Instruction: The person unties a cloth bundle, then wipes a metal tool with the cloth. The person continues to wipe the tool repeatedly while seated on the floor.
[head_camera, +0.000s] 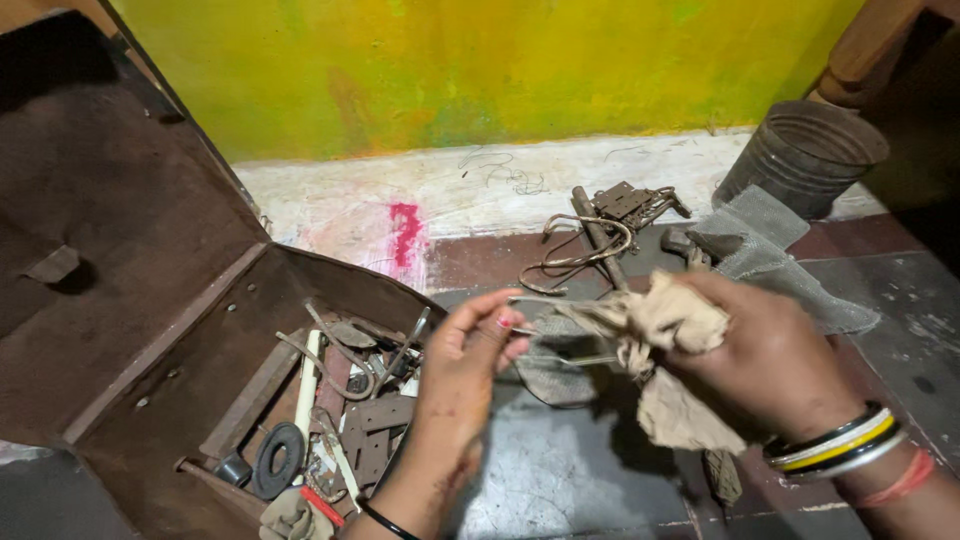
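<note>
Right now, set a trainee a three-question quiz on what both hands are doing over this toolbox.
1. True or false: the right hand grips a crumpled beige cloth.
2. What does the left hand pinch?
A. a bent metal wire
B. a paintbrush
C. a glass jar
3. Fill in: the open rusty metal box lies on the person's ____ side.

Key
1. True.
2. A; the wire runs from the left fingertips into the cloth.
3. Left; it holds scrap parts, among them a black ring. A metal bucket stands far right by the yellow-green wall.
</note>
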